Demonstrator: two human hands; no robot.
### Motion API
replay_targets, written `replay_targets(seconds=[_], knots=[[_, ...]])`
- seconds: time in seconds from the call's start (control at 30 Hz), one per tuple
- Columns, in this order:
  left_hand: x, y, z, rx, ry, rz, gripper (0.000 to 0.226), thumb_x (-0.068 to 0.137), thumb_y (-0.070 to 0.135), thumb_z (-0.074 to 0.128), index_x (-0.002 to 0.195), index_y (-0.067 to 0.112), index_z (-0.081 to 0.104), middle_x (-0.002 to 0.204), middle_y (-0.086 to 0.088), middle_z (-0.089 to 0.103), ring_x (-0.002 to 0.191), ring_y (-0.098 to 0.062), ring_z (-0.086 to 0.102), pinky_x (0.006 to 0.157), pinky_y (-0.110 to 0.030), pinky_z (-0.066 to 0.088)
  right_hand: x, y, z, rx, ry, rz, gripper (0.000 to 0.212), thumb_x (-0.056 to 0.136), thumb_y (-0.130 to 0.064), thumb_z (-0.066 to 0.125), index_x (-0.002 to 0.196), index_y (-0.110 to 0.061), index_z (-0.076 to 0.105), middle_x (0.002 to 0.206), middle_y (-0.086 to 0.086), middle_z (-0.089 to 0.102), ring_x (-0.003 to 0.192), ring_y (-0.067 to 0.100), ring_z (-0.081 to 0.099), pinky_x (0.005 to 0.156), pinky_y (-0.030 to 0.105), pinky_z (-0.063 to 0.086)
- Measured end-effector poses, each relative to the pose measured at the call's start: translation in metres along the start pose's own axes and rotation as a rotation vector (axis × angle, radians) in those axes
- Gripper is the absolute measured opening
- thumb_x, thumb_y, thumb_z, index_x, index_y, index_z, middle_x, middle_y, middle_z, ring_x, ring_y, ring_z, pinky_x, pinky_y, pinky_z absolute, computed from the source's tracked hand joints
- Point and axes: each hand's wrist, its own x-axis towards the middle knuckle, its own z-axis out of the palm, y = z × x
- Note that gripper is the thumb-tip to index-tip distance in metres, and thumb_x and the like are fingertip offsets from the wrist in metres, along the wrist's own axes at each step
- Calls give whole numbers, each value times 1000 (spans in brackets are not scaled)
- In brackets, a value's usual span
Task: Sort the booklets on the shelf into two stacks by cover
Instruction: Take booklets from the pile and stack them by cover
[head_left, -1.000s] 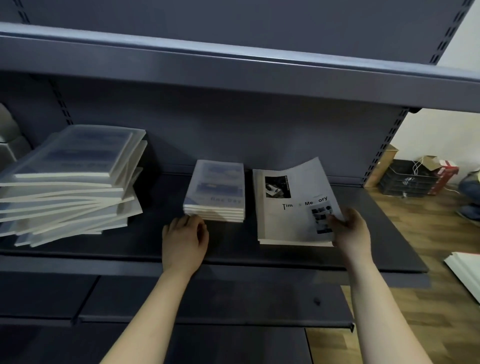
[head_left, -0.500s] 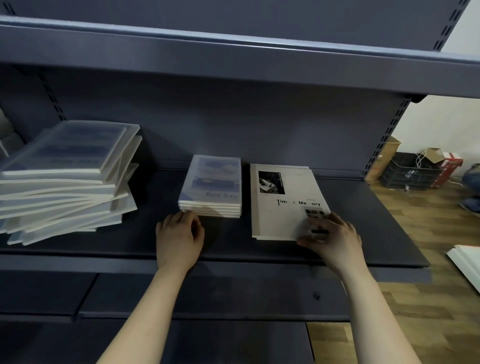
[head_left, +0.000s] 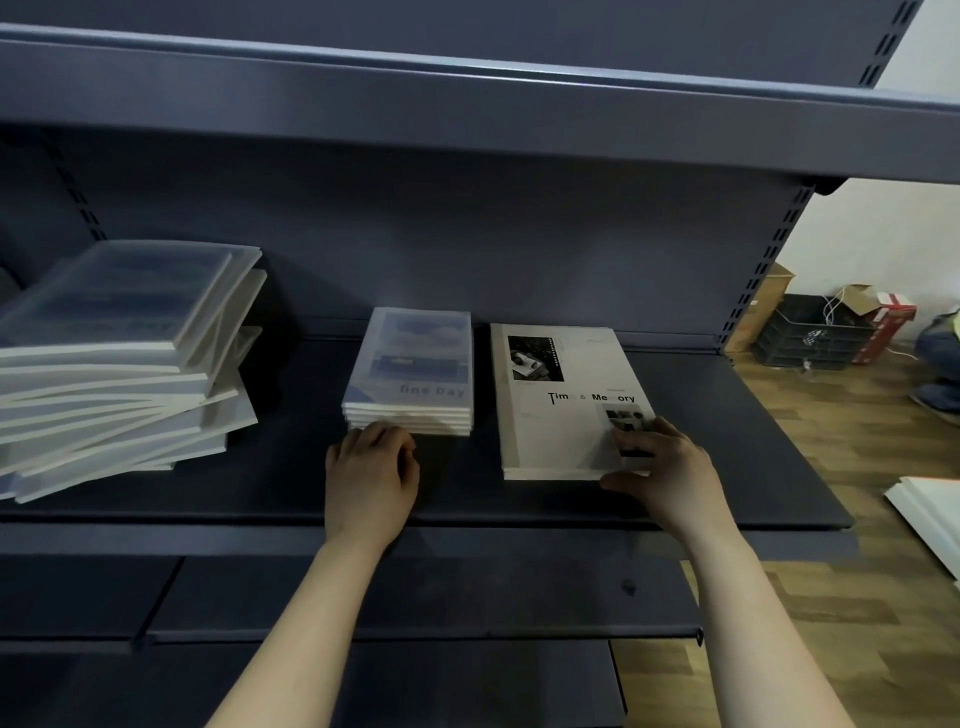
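On the dark shelf (head_left: 727, 457) lie two neat stacks side by side. The left one is a stack of blue "fine Day" booklets (head_left: 413, 371); the right one is a stack of white "Time & Memory" booklets (head_left: 561, 405). A big untidy pile of booklets (head_left: 119, 358) sits at the far left, a blue cover on top. My left hand (head_left: 371, 467) rests on the shelf with curled fingers touching the front of the blue stack. My right hand (head_left: 662, 467) grips the near right corner of the white stack, fingers on the cover and thumb at the front edge.
An upper shelf (head_left: 467, 98) overhangs the work area. Lower shelves (head_left: 415, 597) jut out below my arms. On the wooden floor at right stand a black crate (head_left: 800, 332), cardboard boxes (head_left: 878, 306) and a white panel (head_left: 930, 509).
The top white booklet, curled up a second ago, now lies flat on its stack. My right hand slid from its right edge to the near right corner. The left hand stayed put.
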Motion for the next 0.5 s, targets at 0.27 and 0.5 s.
replay_targets(seconds=[0.27, 0.5], knots=[[0, -1, 4, -2, 36, -5, 6, 79, 16, 64, 83, 19, 61, 90, 2, 61, 85, -22, 56, 72, -31, 33, 14, -5, -4, 17, -40, 76, 54, 60, -22, 86, 111, -26, 70, 132, 2, 49, 120, 22, 48, 91, 31, 39], [1, -1, 4, -2, 25, -12, 4, 80, 19, 62, 82, 21, 60, 89, 4, 60, 87, -19, 54, 74, -29, 32, 19, -7, -7, 43, -72, 88, 55, 56, -22, 89, 108, -24, 71, 113, -4, 45, 98, 14, 48, 88, 25, 39]])
